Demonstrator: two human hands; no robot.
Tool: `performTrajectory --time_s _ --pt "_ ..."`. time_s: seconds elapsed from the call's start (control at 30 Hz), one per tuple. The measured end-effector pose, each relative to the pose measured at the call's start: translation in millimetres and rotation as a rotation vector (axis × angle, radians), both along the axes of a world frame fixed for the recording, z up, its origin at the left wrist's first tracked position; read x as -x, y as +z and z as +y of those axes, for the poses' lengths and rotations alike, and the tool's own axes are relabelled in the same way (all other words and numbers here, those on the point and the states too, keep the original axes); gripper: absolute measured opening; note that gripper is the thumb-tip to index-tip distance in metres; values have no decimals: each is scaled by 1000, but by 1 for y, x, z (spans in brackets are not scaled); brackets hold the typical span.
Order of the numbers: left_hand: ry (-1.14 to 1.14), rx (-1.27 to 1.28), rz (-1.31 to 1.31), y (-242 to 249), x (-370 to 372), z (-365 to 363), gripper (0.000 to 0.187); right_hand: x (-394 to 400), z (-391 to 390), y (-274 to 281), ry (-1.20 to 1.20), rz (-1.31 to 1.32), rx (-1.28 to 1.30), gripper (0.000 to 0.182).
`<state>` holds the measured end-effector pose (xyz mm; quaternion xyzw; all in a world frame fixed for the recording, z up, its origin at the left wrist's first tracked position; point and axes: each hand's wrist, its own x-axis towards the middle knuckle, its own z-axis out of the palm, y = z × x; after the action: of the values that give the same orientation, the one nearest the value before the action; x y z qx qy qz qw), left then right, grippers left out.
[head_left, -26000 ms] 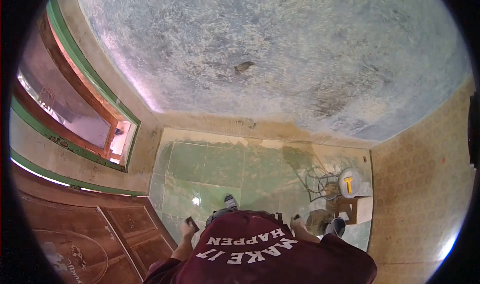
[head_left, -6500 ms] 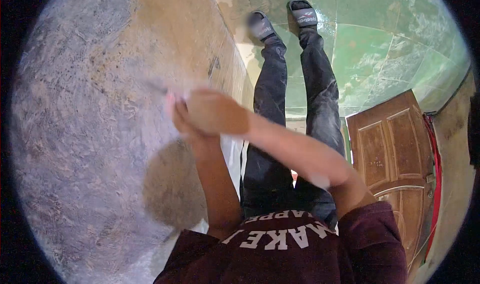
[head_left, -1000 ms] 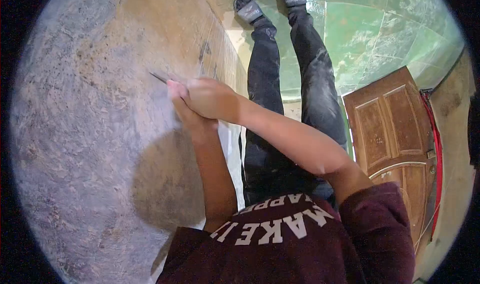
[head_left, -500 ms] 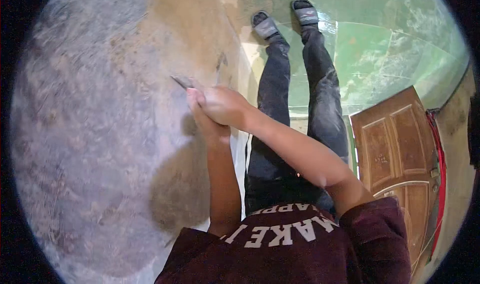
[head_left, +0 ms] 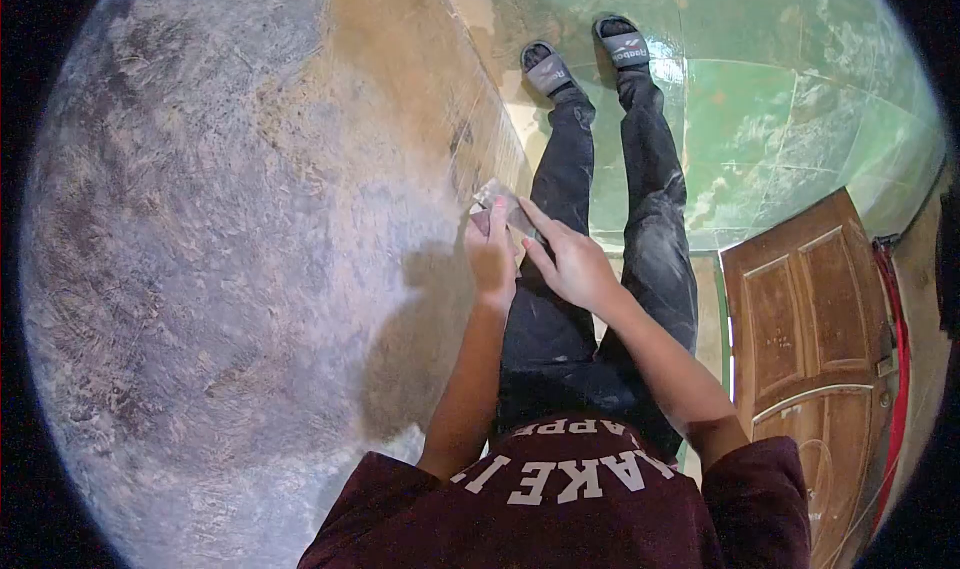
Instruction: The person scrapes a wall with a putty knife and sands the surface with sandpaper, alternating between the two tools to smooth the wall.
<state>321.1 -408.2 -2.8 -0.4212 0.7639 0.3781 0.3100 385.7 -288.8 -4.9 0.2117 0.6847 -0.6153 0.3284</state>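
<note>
In the head view, my left hand (head_left: 490,259) is closed on a dusty folded piece of sandpaper (head_left: 507,195), its thumb lying on top. A reddish-brown patch of the piece shows beside the thumb, and a small yellowish bit lower down. My right hand (head_left: 578,267) is beside it with fingers stretched out, the index fingertip at the sheet's right edge and the thumb held apart. To the left of both hands rises a wall (head_left: 230,269) with patchy grey-white plaster. Both hands are over my dark trousers (head_left: 565,184), close to the wall.
A brown band of wall (head_left: 390,79) runs along the plastered area. Green floor tiles (head_left: 740,109) with pale dust lie under my sandalled feet (head_left: 548,72). At the right are a brown wooden panelled door (head_left: 800,309) and a red strip of cloth (head_left: 893,309).
Both hands have moved right and slightly down, away from the plaster. The right hand, earlier wrapped against the left, has separated, and the sandpaper now shows its flat face rather than its edge.
</note>
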Motion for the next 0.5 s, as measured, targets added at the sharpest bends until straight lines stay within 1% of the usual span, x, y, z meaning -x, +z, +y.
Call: performTrajectory --time_s 0.03,0.07,0.1,0.17,0.2,0.27,0.3,0.37,0.4,0.43,0.5 --pt "44 -35 6 1 1 8 26 2 7 1 -41 9 -17 54" --pt "80 12 -44 4 2 15 24 4 14 2 0 -100 60 57" --pt "82 10 -43 3 0 16 24 4 17 1 2 -99 59 57" --pt "44 20 -102 4 -3 16 25 2 21 0 89 -159 62 56" --pt "45 23 -105 6 -3 15 25 -2 18 -2 90 -163 65 56" --pt "31 -19 -166 10 -3 14 29 -11 10 -5 15 -70 40 52" --pt "31 -17 -167 11 -5 12 29 -9 11 -2 15 -72 41 52" --pt "-18 -4 -250 9 -14 4 38 -1 12 5 37 -166 133 51" --pt "-17 -2 -248 12 -20 -2 38 -2 5 6 -14 -126 139 45" --pt "11 -146 -229 17 -26 -9 43 -2 1 7 -13 -123 142 45" --pt "32 -288 -200 25 -34 -16 48 5 -8 11 78 -173 223 40"
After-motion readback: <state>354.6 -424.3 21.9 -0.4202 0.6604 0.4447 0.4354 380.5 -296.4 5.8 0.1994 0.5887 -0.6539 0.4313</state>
